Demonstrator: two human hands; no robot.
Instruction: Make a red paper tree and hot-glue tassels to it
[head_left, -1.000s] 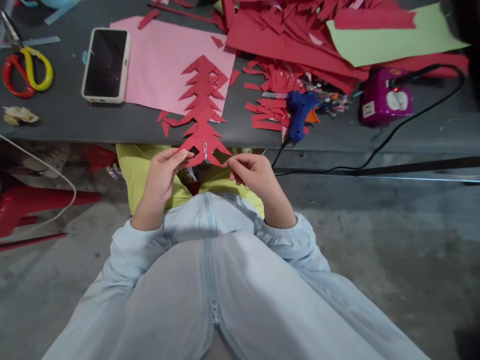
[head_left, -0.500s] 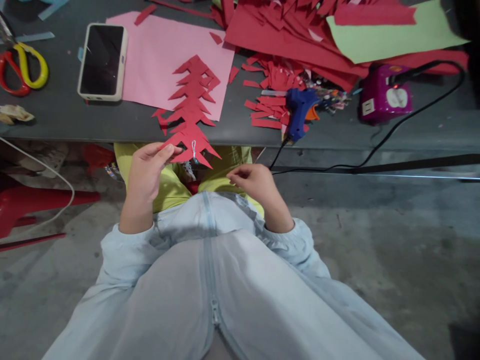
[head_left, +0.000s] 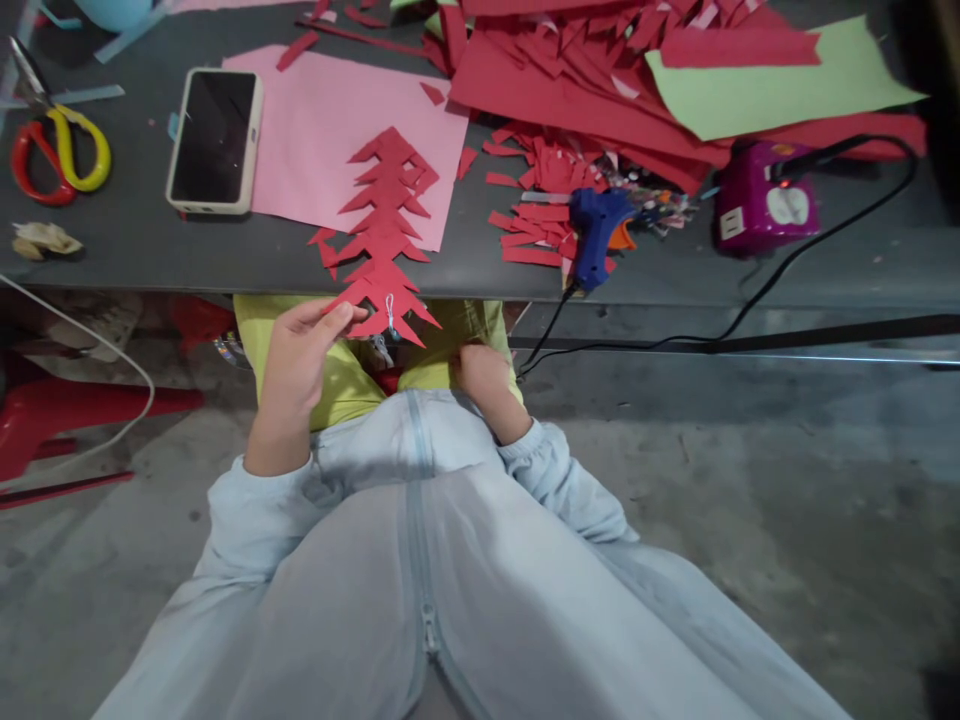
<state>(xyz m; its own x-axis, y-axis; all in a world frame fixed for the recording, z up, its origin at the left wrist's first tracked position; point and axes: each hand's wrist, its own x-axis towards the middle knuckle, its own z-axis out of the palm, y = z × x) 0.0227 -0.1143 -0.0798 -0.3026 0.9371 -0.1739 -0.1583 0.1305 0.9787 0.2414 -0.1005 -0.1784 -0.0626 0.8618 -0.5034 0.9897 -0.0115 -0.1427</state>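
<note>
A red paper cut-out with jagged, layered edges (head_left: 386, 215) lies partly on a pink sheet (head_left: 322, 130) and reaches past the table's front edge. My left hand (head_left: 304, 345) pinches its lower left corner between thumb and fingers. On the cut-out's lower end is a small pale loop of cord (head_left: 390, 312), with something like a tassel hanging below the paper. My right hand (head_left: 482, 372) rests low over the yellow-green trousers (head_left: 345, 385), right of the cut-out and apart from it; its fingers are hidden.
At the left are a phone (head_left: 214, 140) and red-yellow scissors (head_left: 64, 150). Rightward lie red strips (head_left: 536, 225), a blue glue gun (head_left: 596, 235), a purple box (head_left: 765, 200) with a black cable, and a green sheet (head_left: 765, 90). A red stool (head_left: 67, 405) stands below left.
My right hand has moved down and slightly left, onto the trousers, away from the table edge. My left hand still holds the cut-out. The view has shifted slightly.
</note>
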